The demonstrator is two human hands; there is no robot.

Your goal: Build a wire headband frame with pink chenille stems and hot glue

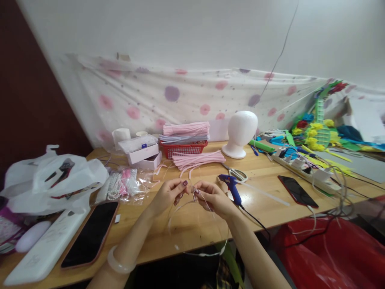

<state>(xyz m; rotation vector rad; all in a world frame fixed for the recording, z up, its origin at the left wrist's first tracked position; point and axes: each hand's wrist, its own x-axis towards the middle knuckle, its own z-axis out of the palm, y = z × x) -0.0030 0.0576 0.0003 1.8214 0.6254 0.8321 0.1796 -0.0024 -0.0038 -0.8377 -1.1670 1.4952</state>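
Observation:
Close together over the middle of the table's front part, my left hand (170, 196) and my right hand (213, 198) are both closed in a pinch. Between their fingertips is part of a thin, pale strand (207, 254), whose kind I cannot make out. It hangs in a loose loop below my hands, past the table edge, with small white lumps along it. The exact spot where the fingers meet is too small to read. Just beyond my hands lies a bundle of pink pipe cleaners (197, 159). To the right of my right hand is a blue hot glue gun (231, 188).
Behind stand a red basket (183, 151) with more pipe cleaners and a white foam head (242, 132). Scissors (237, 173), a corded power strip (306, 174) and a phone (297, 191) are right. Another phone (92, 235), bagged beads (123, 184) and a plastic bag (54, 180) lie left.

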